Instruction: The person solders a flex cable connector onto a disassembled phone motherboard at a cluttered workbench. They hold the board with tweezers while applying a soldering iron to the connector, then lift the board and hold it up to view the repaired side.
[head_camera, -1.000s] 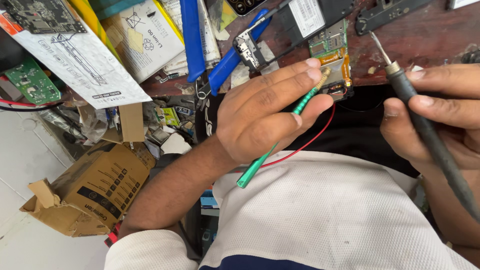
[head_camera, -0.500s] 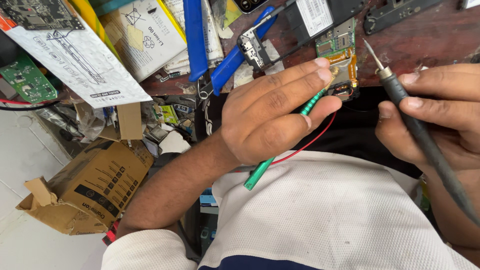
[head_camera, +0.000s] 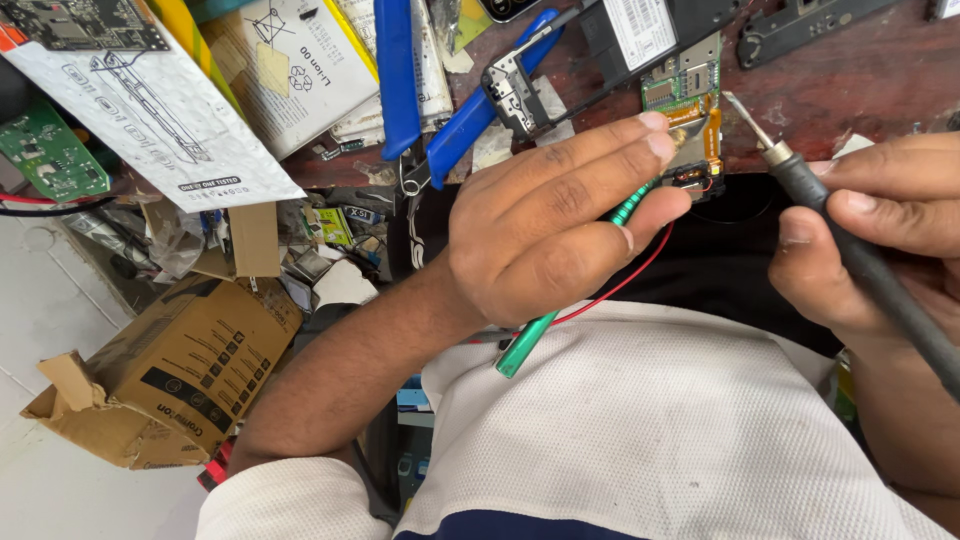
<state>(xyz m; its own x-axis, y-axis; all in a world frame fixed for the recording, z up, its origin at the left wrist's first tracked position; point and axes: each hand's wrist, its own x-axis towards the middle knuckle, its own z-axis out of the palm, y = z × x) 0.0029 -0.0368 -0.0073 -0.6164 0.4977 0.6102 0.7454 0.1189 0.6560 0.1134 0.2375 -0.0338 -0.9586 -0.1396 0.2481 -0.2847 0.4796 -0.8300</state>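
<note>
tweezers: green, ribbed near the tip
wire: red
soldering iron: dark grey handle, silver tip
small circuit board: green with gold and orange patches
pliers: blue handles
counter: dark reddish brown, scuffed
cardboard box: brown with black print
second circuit board: green
shirt: off-white waffle weave, navy band below
floor: white

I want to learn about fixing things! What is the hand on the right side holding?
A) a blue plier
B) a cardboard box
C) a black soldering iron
C: the right hand grips a black soldering iron, its metal tip pointing at the small circuit board.
</note>
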